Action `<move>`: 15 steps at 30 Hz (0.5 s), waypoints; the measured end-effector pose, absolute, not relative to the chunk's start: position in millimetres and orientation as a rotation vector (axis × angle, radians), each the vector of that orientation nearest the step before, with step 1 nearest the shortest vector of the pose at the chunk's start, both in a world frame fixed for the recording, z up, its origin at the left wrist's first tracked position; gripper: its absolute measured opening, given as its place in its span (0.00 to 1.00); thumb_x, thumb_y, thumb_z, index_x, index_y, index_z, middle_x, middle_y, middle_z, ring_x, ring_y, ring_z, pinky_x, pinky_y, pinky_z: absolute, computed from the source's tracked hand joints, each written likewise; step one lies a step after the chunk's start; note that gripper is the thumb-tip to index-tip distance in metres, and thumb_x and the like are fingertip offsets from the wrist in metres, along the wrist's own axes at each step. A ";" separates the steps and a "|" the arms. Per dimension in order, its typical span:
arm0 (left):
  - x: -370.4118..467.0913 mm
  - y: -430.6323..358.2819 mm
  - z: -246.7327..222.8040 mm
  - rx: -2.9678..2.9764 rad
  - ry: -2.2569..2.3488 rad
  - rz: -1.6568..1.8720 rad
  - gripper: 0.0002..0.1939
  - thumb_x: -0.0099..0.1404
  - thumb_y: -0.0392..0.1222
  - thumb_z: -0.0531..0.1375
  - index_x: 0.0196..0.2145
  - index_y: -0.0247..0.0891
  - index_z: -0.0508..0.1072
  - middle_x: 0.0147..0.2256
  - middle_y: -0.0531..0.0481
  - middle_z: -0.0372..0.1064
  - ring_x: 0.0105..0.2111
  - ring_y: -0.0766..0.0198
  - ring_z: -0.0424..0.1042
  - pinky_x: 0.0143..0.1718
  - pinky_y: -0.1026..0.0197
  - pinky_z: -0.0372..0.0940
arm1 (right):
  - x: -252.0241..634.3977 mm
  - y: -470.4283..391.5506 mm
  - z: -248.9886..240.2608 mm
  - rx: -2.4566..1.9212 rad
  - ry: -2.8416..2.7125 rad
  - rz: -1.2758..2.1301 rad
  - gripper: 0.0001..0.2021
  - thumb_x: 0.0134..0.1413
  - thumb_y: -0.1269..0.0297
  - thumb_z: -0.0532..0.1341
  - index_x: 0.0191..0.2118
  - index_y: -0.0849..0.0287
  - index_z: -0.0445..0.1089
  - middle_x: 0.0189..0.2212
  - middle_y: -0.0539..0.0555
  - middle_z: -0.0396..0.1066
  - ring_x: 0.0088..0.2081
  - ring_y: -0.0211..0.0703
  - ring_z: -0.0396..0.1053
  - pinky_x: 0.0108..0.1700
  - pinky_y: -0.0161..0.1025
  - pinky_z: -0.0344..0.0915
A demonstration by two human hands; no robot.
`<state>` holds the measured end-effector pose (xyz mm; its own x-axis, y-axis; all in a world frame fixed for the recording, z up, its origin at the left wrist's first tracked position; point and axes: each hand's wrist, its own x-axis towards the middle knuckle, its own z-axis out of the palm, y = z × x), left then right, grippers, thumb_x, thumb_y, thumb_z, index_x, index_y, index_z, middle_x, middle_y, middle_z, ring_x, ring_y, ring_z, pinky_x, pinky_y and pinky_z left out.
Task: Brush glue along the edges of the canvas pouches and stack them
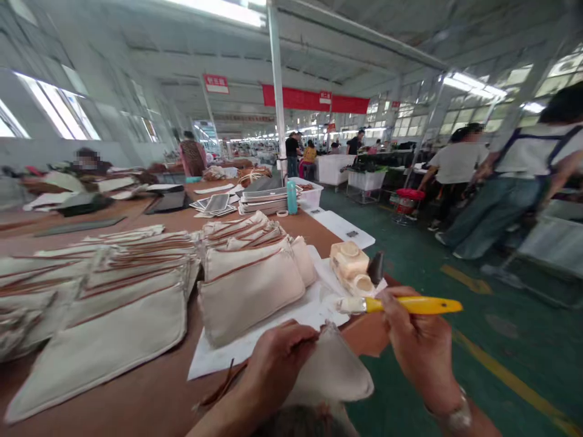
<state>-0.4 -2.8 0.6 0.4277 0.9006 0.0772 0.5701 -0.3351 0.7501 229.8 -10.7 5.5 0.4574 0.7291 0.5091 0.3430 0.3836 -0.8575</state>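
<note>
Gripping a cream canvas pouch (334,373) at the near edge of the brown table (150,388), my left hand (277,364) has its fingers curled shut over the pouch's upper edge, thumb side toward me. The pouch sits at 6 o'clock in my view, partly over the table edge. My right hand (421,346), at 4 o'clock, is closed around the yellow handle of a small brush (401,304), whose pale bristle end points toward 9 o'clock, just above the pouch. Just beyond the brush, at about 1 o'clock from my left hand, a glue container (350,267) stands on white paper (255,340). Stacks of finished pouches (248,285) lie from 9 to 12 o'clock across the table. Other people stand well apart at 2 o'clock on the green floor (455,364).
</note>
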 end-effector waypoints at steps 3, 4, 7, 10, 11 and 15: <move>-1.1 -9.9 1.7 2.075 1.198 0.647 0.09 0.68 0.39 0.58 0.33 0.41 0.78 0.32 0.54 0.70 0.32 0.68 0.68 0.32 0.67 0.55 | 231.5 -10.6 4.5 -1.100 -1.068 0.536 0.18 0.59 0.48 0.64 0.33 0.60 0.70 0.21 0.49 0.62 0.19 0.36 0.58 0.18 0.32 0.56; -1.3 -11.4 1.6 2.087 1.187 0.653 0.08 0.69 0.40 0.58 0.33 0.41 0.77 0.32 0.54 0.70 0.33 0.68 0.68 0.33 0.67 0.55 | 230.2 -11.6 3.3 -1.062 -1.055 0.637 0.17 0.59 0.48 0.65 0.33 0.60 0.70 0.19 0.48 0.60 0.19 0.36 0.57 0.18 0.31 0.55; -2.1 -13.3 0.1 2.119 1.202 0.658 0.09 0.69 0.41 0.58 0.32 0.41 0.77 0.32 0.53 0.69 0.32 0.68 0.68 0.32 0.67 0.55 | 224.8 -18.3 1.3 -0.972 -1.023 0.919 0.17 0.60 0.50 0.66 0.33 0.60 0.69 0.19 0.47 0.58 0.18 0.34 0.54 0.17 0.28 0.51; -3.6 -13.1 -1.0 2.135 1.237 0.642 0.10 0.69 0.41 0.58 0.31 0.41 0.77 0.31 0.53 0.69 0.31 0.68 0.67 0.31 0.67 0.55 | 225.3 -26.6 6.7 -0.931 -0.983 0.985 0.16 0.59 0.51 0.67 0.33 0.60 0.70 0.22 0.48 0.61 0.19 0.32 0.55 0.17 0.27 0.50; -4.2 -13.1 -0.6 2.134 1.243 0.638 0.10 0.69 0.40 0.58 0.31 0.41 0.77 0.31 0.53 0.70 0.31 0.68 0.68 0.31 0.67 0.55 | 227.0 -28.1 9.3 -0.937 -0.967 0.952 0.16 0.58 0.52 0.68 0.33 0.61 0.70 0.22 0.48 0.61 0.19 0.32 0.56 0.17 0.27 0.51; -5.1 -14.7 3.8 2.119 1.229 0.603 0.09 0.68 0.42 0.59 0.32 0.42 0.78 0.32 0.53 0.72 0.32 0.67 0.69 0.32 0.67 0.56 | 230.8 -25.6 12.0 -0.997 -0.935 0.797 0.18 0.55 0.49 0.69 0.33 0.61 0.70 0.20 0.48 0.60 0.18 0.32 0.55 0.17 0.27 0.51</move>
